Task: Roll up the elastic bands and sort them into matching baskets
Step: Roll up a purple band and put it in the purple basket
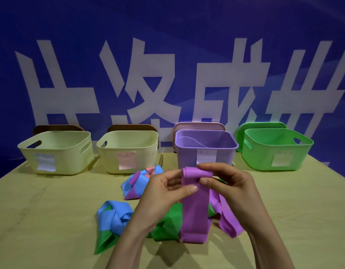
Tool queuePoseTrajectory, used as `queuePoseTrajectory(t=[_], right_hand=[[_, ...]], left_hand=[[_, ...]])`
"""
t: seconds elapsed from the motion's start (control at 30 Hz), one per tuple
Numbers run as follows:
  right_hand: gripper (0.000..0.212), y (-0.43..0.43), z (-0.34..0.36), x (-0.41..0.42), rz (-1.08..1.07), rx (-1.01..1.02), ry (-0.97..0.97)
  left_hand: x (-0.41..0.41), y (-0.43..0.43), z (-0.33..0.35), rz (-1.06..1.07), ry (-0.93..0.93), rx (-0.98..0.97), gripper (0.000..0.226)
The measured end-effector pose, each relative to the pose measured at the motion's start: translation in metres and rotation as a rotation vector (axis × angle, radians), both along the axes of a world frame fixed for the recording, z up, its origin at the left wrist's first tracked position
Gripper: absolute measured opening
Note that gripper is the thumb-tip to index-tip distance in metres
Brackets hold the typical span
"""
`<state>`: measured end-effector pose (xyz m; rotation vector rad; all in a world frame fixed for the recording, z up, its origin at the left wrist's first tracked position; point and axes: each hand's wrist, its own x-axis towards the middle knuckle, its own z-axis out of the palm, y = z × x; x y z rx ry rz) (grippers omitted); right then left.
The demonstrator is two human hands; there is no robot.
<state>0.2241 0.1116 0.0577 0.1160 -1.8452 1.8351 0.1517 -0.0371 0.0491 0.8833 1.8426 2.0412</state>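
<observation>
Purple elastic band (195,210) held over table (51,210) centre, top end partly rolled. Left hand (163,193) and right hand (229,183) both pinch the roll. Loose bands (115,216), blue, green, pink and purple, lie beneath. Behind: two cream baskets (57,152) (127,150), purple basket (187,158), green basket (264,152); contents can't tell. Paper labels unreadable. Blue backdrop (167,20), white Chinese characters, one 成.

The basket labels (45,162) are blurred past reading, and the green band (167,227) at six o'clock is partly hidden by the left hand (163,191).
</observation>
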Motion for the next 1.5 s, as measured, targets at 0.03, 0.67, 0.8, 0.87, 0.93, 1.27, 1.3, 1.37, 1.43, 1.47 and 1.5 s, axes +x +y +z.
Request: queuePoseTrajectory(t=[0.03, 0.67, 0.8, 0.87, 0.93, 1.27, 1.3, 1.37, 1.43, 1.47, 1.5], right_hand=[[0.028, 0.001, 0.000, 0.000, -0.009, 0.000, 0.007], [0.021, -0.007, 0.000, 0.004, -0.039, 0.157, -0.035], [0.020, -0.007, 0.000, 0.006, -0.038, 0.146, -0.033], [0.019, -0.007, -0.002, 0.005, -0.035, 0.129, -0.048], [0.018, -0.007, -0.004, 0.003, -0.046, 0.104, -0.060], [0.018, -0.006, -0.006, -0.005, -0.023, -0.219, -0.038], [0.021, -0.006, -0.006, -0.005, -0.012, -0.234, -0.045], [0.027, -0.006, -0.007, -0.004, 0.019, -0.257, -0.066], [0.030, -0.006, -0.007, -0.003, 0.028, -0.236, -0.081], [0.030, -0.005, -0.008, -0.003, 0.018, -0.212, -0.083], [0.029, -0.004, -0.008, -0.003, 0.003, -0.189, -0.076]], left_hand=[[0.000, 0.000, 0.000, -0.025, 0.001, -0.006, 0.038], [0.006, 0.005, 0.004, 0.029, 0.021, 0.152, 0.025], [0.005, 0.004, 0.003, 0.016, 0.026, 0.105, 0.030], [0.004, 0.004, 0.002, 0.035, 0.047, 0.073, 0.033], [0.005, 0.005, 0.000, 0.064, 0.066, 0.043, 0.035], [0.002, 0.005, -0.005, 0.045, -0.187, 0.073, 0.011], [0.002, 0.005, -0.006, 0.045, -0.202, 0.073, 0.008], [0.002, 0.005, -0.006, 0.054, -0.209, 0.075, 0.008], [0.003, 0.005, -0.005, 0.061, -0.201, 0.074, 0.010], [0.002, 0.004, -0.005, 0.056, -0.196, 0.073, 0.012], [0.002, 0.003, -0.004, 0.048, -0.188, 0.071, 0.015]])
